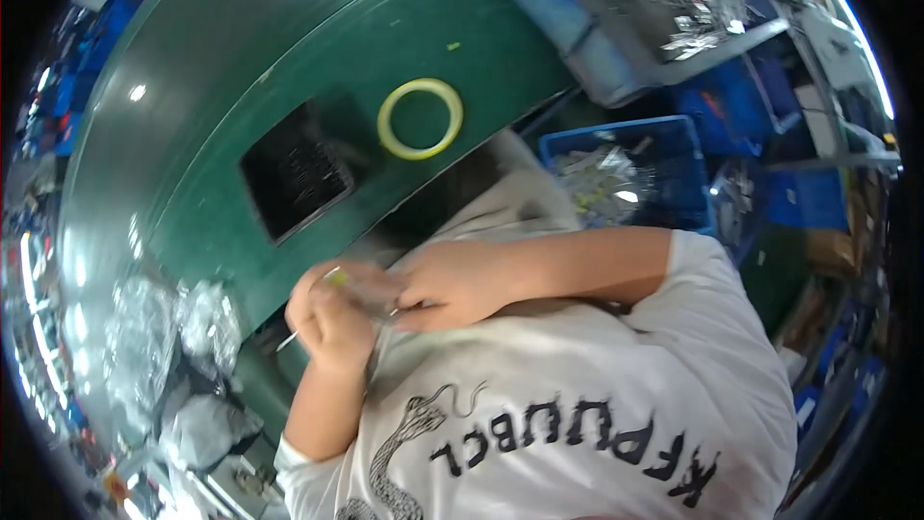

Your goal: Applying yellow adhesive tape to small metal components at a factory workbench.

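In front of my shirt, my left hand is closed around a small part that is mostly hidden. A thin metallic rod sticks out below its fingers, and a yellow bit shows at its top. My right hand meets it from the right, fingers bent and pinched on a small greyish piece between the hands. Motion blur hides whether that piece and the rod are one thing. Beyond the hands, a roll of yellow tape and a black tray of small dark parts lie on the green table.
The green table has a metal rim curving along its far left. A blue bin of small parts stands at my right, below a rack with shiny metal pieces. Clear plastic bags are heaped at the left.
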{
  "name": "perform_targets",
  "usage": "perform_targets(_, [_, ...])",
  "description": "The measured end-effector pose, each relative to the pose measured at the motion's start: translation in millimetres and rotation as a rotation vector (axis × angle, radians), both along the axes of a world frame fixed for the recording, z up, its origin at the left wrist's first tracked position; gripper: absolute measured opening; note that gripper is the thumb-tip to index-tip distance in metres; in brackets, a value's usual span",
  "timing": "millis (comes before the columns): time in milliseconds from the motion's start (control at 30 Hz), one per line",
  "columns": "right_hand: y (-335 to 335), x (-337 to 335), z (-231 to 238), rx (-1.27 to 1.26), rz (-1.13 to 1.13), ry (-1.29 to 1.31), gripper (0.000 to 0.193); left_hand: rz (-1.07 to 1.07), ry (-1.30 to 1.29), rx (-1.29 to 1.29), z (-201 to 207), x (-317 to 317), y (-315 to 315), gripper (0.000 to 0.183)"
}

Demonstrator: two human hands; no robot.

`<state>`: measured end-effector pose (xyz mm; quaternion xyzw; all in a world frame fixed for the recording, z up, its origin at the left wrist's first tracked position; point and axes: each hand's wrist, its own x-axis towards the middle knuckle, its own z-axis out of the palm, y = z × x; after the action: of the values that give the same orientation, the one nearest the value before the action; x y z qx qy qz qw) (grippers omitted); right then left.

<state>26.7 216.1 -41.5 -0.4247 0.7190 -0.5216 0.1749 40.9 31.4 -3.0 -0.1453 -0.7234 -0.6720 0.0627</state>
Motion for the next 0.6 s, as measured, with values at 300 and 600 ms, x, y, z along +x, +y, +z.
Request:
perform_targets(300, [42.9,-11.7,-31.0,0.203,-0.118,0.274,0.022,-0.446,0.0,-0.202,-24.6,-31.2,15.8,0.052])
perform_targets(600, [286.3,65.2,-66.1,1.122,-0.652,0.198,0.03,-0.493,0.022,-0.498,-40.1,-34.7,0.9,0.066])
